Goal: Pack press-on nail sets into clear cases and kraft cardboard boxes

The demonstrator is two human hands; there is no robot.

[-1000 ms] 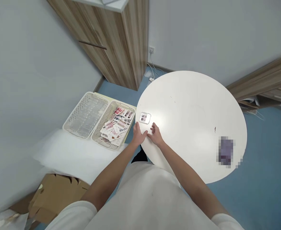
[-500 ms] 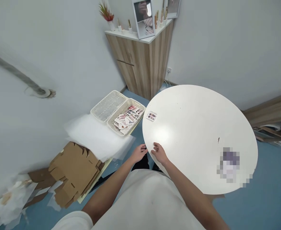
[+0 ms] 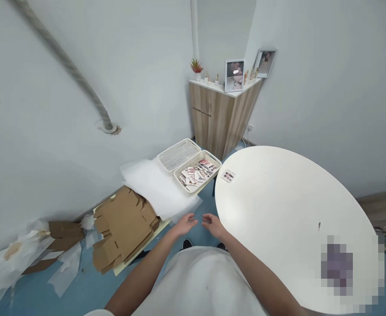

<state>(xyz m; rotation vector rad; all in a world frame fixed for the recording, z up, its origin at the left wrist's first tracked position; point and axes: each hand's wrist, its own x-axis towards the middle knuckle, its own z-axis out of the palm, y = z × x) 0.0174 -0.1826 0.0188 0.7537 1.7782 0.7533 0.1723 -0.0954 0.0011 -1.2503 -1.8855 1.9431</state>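
My left hand is held out over the gap between the two tables, fingers extended and slightly curled, with nothing in it. Facing it, my right hand hovers near the left edge of the white oval table, also empty and open. The hands are apart. On that table's far left lies a small clear pack with dark, round-looking pieces. Beyond my hands stands a white plastic basket holding many printed cards. A second white basket sits against it, with no cards visible inside.
A white foam-like sheet and flattened cardboard boxes lie on the low side table. Crumpled wrapping is at the far left. A wood-grain cabinet fills the corner. A blurred patch covers something on the oval table.
The view has tilted up and turned left, so the furniture sits lower and further right. My right hand has moved off the oval table's edge. Both hands stay empty.
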